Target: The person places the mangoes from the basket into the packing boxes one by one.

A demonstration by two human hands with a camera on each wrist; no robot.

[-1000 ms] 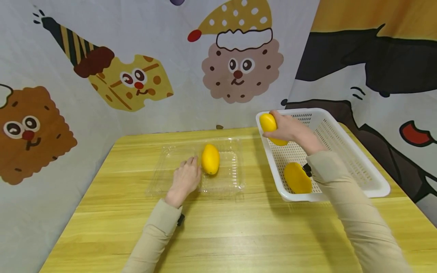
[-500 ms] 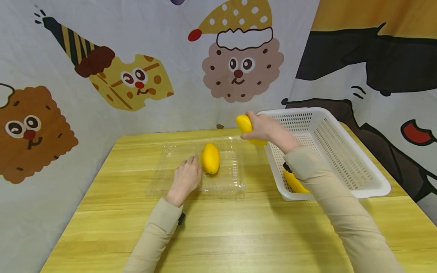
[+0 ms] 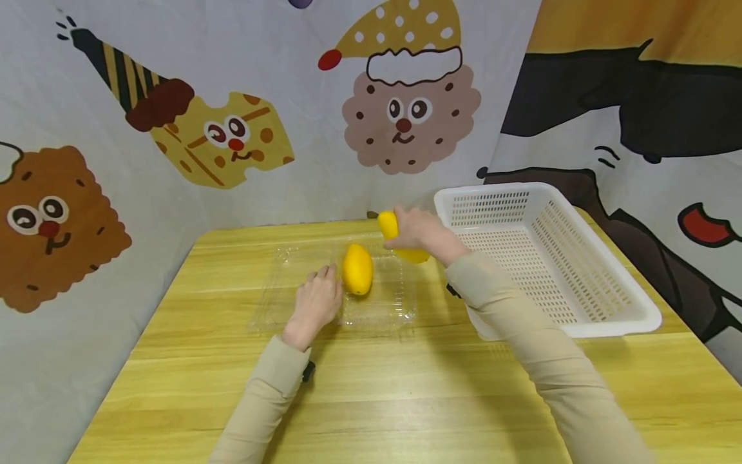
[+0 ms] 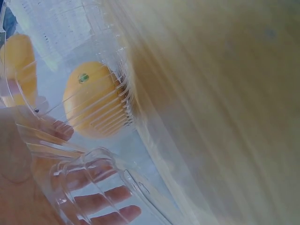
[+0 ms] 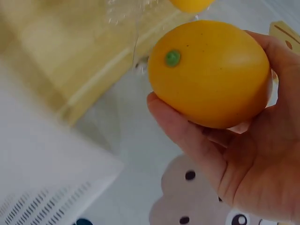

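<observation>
A clear plastic clamshell box (image 3: 379,312) lies spread on the table. One yellow mango (image 3: 357,269) rests in its right half. My left hand (image 3: 317,298) is at the ridge between the two halves; in the left wrist view, its fingers (image 4: 105,199) show through the plastic they curl around. My right hand (image 3: 422,231) grips a second yellow mango (image 5: 211,75), raised near the box's back right corner. Its green stem end faces the camera in the right wrist view, and thumb and fingers wrap its sides.
To the right stands a white perforated plastic basket (image 3: 617,277); my right sleeve (image 3: 516,322) hides its near left part. The wooden table (image 3: 371,399) meets a cartoon-printed cloth (image 3: 313,193) at its back edge.
My right hand has carried the mango left and slightly down, out from above the basket to beside the box. The mango in the basket is now hidden behind my forearm. My left hand stays put.
</observation>
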